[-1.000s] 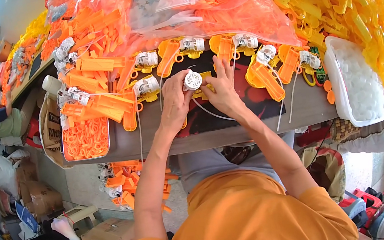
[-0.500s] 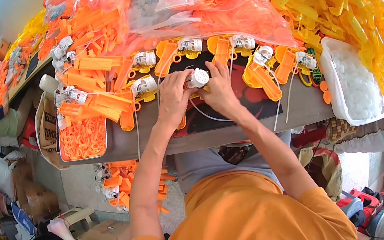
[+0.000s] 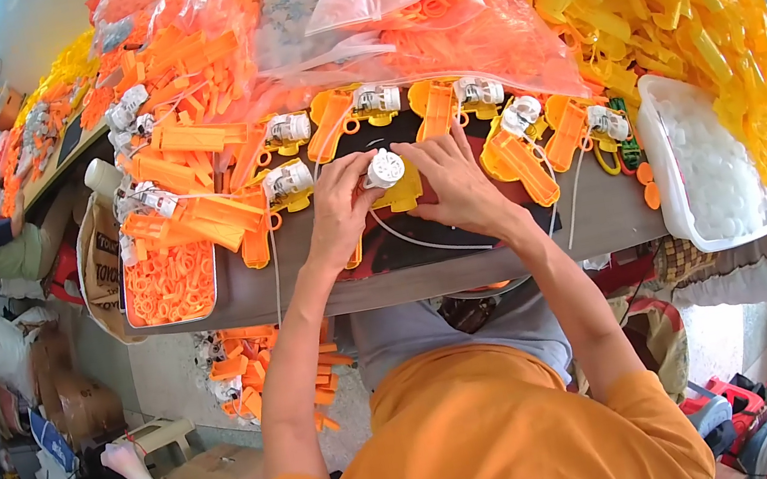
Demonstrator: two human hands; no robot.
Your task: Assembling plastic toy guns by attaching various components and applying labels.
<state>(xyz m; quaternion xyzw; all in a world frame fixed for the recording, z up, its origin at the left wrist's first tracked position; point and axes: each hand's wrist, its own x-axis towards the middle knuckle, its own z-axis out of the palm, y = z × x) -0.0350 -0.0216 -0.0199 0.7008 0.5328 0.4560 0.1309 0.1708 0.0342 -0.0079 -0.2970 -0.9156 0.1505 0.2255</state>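
My left hand (image 3: 338,209) is closed around a white cylindrical plastic part (image 3: 384,169), its round, holed end facing up. A thin white tube trails from under it across the dark mat (image 3: 425,245). Directly below lies a yellow plastic shell half (image 3: 403,192), partly covered by the white part. My right hand (image 3: 463,183) grips that shell's right side, index finger above and thumb below. Around the hands, several orange-and-yellow toy bodies fitted with white parts lie in an arc, such as one orange body (image 3: 523,173) to the right.
Orange rings fill a tray (image 3: 215,268) on the left, beside piled orange pieces (image 3: 198,220). A white bin (image 3: 666,182) of translucent caps stands right. Behind are plastic bags (image 3: 471,32) and a heap of yellow shells (image 3: 660,10). The table's front edge (image 3: 362,294) runs before me.
The white part has shifted slightly left and down with my left hand. My right hand has moved right, off the white part, and its fingers have spread, uncovering the yellow shell.
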